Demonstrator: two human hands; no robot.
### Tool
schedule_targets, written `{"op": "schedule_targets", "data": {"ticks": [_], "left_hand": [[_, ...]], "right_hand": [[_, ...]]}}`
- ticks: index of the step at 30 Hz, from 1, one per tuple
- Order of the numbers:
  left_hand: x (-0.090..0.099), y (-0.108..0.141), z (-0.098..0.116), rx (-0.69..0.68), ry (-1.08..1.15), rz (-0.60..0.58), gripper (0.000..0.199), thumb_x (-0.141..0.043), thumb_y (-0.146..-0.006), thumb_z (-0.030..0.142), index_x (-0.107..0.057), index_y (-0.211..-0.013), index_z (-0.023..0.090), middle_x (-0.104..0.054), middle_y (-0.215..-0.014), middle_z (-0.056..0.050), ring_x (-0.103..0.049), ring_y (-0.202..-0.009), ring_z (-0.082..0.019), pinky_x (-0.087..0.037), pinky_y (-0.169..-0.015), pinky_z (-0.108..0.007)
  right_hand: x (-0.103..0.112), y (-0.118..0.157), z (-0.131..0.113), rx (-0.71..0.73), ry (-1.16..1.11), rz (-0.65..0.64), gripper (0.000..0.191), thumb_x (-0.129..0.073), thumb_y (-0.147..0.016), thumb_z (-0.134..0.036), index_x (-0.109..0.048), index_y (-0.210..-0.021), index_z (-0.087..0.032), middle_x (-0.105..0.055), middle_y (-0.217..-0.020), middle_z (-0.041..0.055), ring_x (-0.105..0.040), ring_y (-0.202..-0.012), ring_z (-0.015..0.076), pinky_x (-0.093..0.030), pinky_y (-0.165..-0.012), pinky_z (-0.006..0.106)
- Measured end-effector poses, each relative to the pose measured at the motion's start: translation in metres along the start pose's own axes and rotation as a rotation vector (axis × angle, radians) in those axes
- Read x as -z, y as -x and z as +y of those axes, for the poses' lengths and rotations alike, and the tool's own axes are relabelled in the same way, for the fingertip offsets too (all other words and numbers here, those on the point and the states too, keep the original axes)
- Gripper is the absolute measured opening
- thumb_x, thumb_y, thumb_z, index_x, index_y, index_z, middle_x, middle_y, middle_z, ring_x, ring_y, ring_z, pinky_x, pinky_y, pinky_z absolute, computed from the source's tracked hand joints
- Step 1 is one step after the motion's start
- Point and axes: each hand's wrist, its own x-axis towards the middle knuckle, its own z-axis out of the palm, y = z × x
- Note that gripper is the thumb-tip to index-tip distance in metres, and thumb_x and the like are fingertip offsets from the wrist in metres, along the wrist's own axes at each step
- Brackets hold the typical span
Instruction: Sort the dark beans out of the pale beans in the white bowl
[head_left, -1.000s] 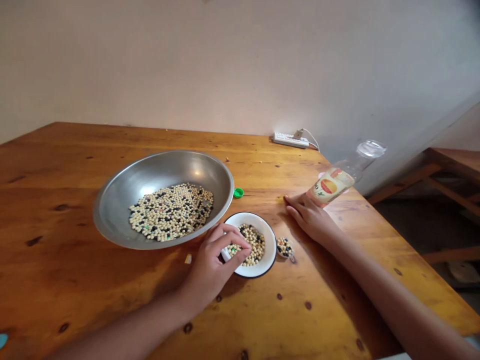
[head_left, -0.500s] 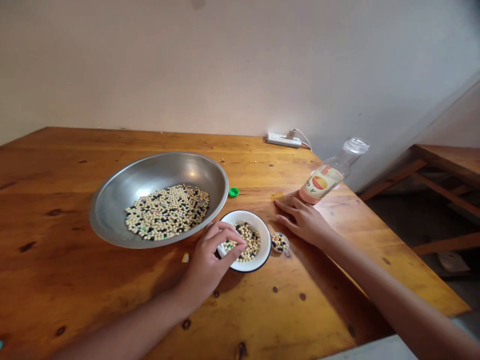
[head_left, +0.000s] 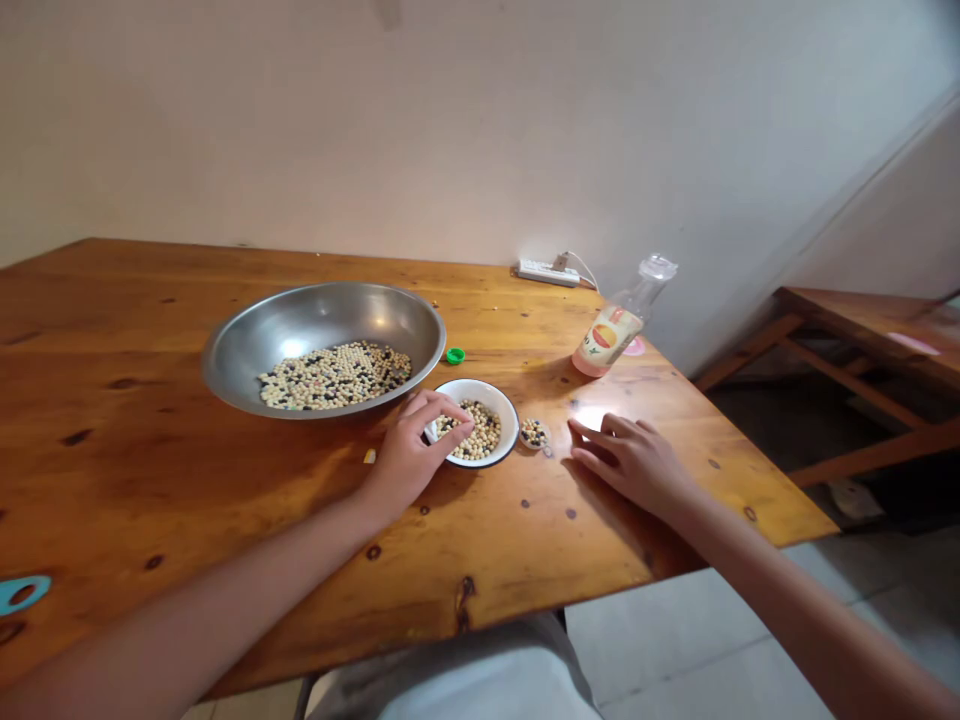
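My left hand (head_left: 411,446) reaches over the left rim of a small white bowl (head_left: 504,395) with a dark edge. Its thumb and index fingertips are pressed together above the beans (head_left: 481,430) inside; whatever they pinch is too small to make out. Beside the bowl on its right stands a tiny clear cup of mixed pale and black beans (head_left: 534,433). To the right of that cup, my right hand (head_left: 630,460) rests on the tabletop, fingers apart and holding nothing.
A large steel basin (head_left: 247,345) with more mixed beans stands at left. A green bottle cap (head_left: 455,355) lies near it. Behind my right hand is a clear labelled bottle (head_left: 611,330). A power strip (head_left: 549,272) lies against the wall; a turquoise object (head_left: 26,592) shows at far left.
The view has shifted, so the table's front edge now shows. My right hand has drawn back toward me, away from the bottle. My left hand keeps its pinch over the bowl.
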Motion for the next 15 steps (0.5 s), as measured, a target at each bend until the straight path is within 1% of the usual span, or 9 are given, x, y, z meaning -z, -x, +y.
{"op": "schedule_targets", "data": {"ticks": [2, 4, 7, 9, 10, 11, 13, 14, 15], "left_hand": [[0.0, 0.0, 0.0, 0.005, -0.008, -0.008, 0.008, -0.059, -0.082, 0.026, -0.062, -0.077, 0.021, -0.058, -0.087, -0.001, -0.054, -0.092, -0.017, -0.038, -0.089, -0.03], [0.0, 0.0, 0.001, 0.011, -0.011, -0.01, 0.009, -0.059, -0.082, 0.027, -0.062, -0.076, 0.021, -0.058, -0.087, -0.001, -0.054, -0.092, -0.017, -0.038, -0.089, -0.03], [0.0, 0.001, 0.002, 0.018, -0.013, -0.002, 0.009, -0.059, -0.081, 0.028, -0.062, -0.076, 0.021, -0.058, -0.087, -0.001, -0.054, -0.092, -0.018, -0.038, -0.089, -0.03], [0.0, 0.001, 0.003, 0.024, -0.016, -0.006, 0.01, -0.059, -0.082, 0.028, -0.062, -0.076, 0.021, -0.058, -0.088, -0.002, -0.054, -0.093, -0.018, -0.038, -0.089, -0.031], [0.001, 0.001, 0.003, 0.027, -0.019, -0.009, 0.01, -0.059, -0.082, 0.027, -0.062, -0.076, 0.021, -0.058, -0.088, -0.002, -0.054, -0.093, -0.018, -0.038, -0.09, -0.031], [0.001, 0.001, 0.003, 0.028, -0.021, -0.012, 0.01, -0.059, -0.082, 0.027, -0.063, -0.076, 0.021, -0.058, -0.089, -0.002, -0.054, -0.094, -0.018, -0.038, -0.09, -0.031], [0.001, 0.001, 0.003, 0.023, -0.025, -0.016, 0.01, -0.058, -0.082, 0.027, -0.063, -0.077, 0.021, -0.059, -0.089, -0.002, -0.054, -0.094, -0.018, -0.038, -0.09, -0.032], [0.001, 0.001, 0.003, 0.02, -0.027, -0.016, 0.009, -0.058, -0.082, 0.027, -0.063, -0.077, 0.021, -0.059, -0.089, -0.002, -0.054, -0.094, -0.018, -0.038, -0.09, -0.032], [0.001, 0.001, 0.002, 0.016, -0.028, -0.015, 0.009, -0.058, -0.082, 0.027, -0.062, -0.076, 0.021, -0.059, -0.088, -0.002, -0.054, -0.094, -0.018, -0.038, -0.09, -0.032]], "right_hand": [[0.004, 0.012, -0.002, 0.036, -0.03, 0.008, 0.04, -0.041, -0.091, -0.046, -0.065, -0.113, -0.021, -0.06, -0.081, 0.0063, -0.059, -0.075, 0.0194, -0.042, -0.073, 0.034], [0.009, 0.023, -0.005, 0.039, -0.129, 0.02, 0.04, -0.039, -0.092, -0.045, -0.068, -0.105, -0.022, -0.06, -0.075, 0.0058, -0.058, -0.071, 0.0185, -0.042, -0.07, 0.033], [0.026, 0.042, -0.011, -0.083, -0.44, 0.049, 0.05, -0.034, -0.094, -0.045, -0.073, -0.075, -0.021, -0.055, -0.063, 0.0049, -0.054, -0.06, 0.0154, -0.041, -0.058, 0.028], [0.043, 0.06, -0.015, -0.173, -0.71, -0.015, 0.057, -0.03, -0.094, -0.046, -0.068, -0.06, -0.02, -0.055, -0.061, 0.0054, -0.054, -0.056, 0.0141, -0.041, -0.054, 0.026], [0.051, 0.071, -0.016, -0.162, -0.845, -0.107, 0.059, -0.029, -0.093, -0.049, -0.069, -0.06, -0.02, -0.056, -0.059, 0.0055, -0.053, -0.054, 0.014, -0.042, -0.054, 0.026], [0.057, 0.083, -0.017, -0.12, -0.977, -0.25, 0.06, -0.03, -0.091, -0.054, -0.071, -0.062, -0.021, -0.054, -0.054, 0.0047, -0.052, -0.051, 0.0133, -0.042, -0.052, 0.025], [0.059, 0.108, -0.018, -0.088, -1.117, -0.644, 0.047, -0.044, -0.085, -0.056, -0.075, -0.075, -0.022, -0.057, -0.052, 0.005, -0.057, -0.055, 0.0149, -0.046, -0.057, 0.026], [0.053, 0.12, -0.018, -0.13, -1.128, -0.799, 0.041, -0.051, -0.082, -0.054, -0.076, -0.081, -0.021, -0.061, -0.057, 0.0065, -0.059, -0.058, 0.0153, -0.046, -0.054, 0.025], [0.042, 0.131, -0.019, -0.235, -1.122, -0.926, 0.037, -0.055, -0.079, -0.051, -0.075, -0.087, -0.021, -0.064, -0.064, 0.0076, -0.058, -0.055, 0.0135, -0.041, -0.044, 0.021]]}}
